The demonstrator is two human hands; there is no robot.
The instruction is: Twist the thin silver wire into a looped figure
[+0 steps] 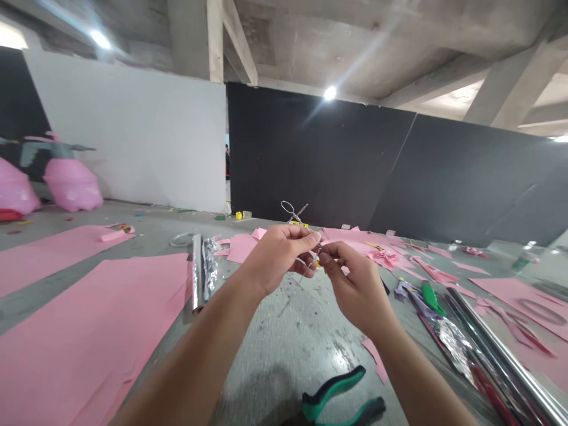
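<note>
Both hands are raised in front of the person, over a grey concrete floor (284, 337), and meet at a thin wire piece (296, 214). The left hand (277, 253) pinches the lower part of the wire between thumb and fingers, which are closed tight on it. The right hand (355, 287) comes in from the right, its thumb and forefinger together on the same spot, just touching the left fingertips. A small yellow bit shows between the two grips; what it is cannot be told.

The wire runs up and away from the fingers, its long axis tilted slightly left of upright. It ends in a small round loop at the far top left, and a short reddish-tipped end sticks out to the upper right beside the loop.

On the floor at the near edge, just below the hands, lie green-and-black-handled pliers (341, 399), handles pointing right and far. To the left of the hands lies a roll of silver foil (198, 272), its long axis running near to far. Large pink paper sheets (89, 331) cover the floor on the left. To the right lie pink paper scraps (399, 254), a green-handled tool (431, 297) and long silver foil rolls (501, 355) pointing near right. Pink inflated shapes (71, 183) stand at the far left wall.
</note>
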